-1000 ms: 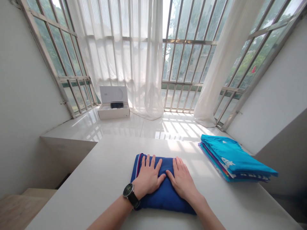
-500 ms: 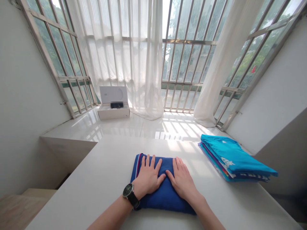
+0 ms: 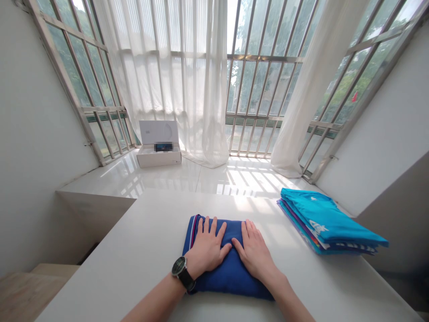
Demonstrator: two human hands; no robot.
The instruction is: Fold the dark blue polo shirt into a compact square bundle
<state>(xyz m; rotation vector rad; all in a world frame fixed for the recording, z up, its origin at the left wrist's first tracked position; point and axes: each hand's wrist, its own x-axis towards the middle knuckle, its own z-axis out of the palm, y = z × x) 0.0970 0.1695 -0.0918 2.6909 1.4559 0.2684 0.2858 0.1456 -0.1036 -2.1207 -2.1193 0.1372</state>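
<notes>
A folded dark blue garment (image 3: 231, 275) with a red and white striped edge lies on the white table (image 3: 140, 264) in front of me. My left hand (image 3: 208, 246), with a black watch on its wrist, rests flat on the garment's left half, fingers spread. My right hand (image 3: 255, 252) lies flat on its right half, fingers stretched out. Both palms press down on the cloth and the thumbs nearly meet in the middle.
A stack of folded turquoise clothes (image 3: 326, 221) sits on the table at the right. Beyond the table, an open white box (image 3: 159, 150) stands on a glossy white ledge by barred windows with sheer curtains (image 3: 187, 80). Walls close in left and right.
</notes>
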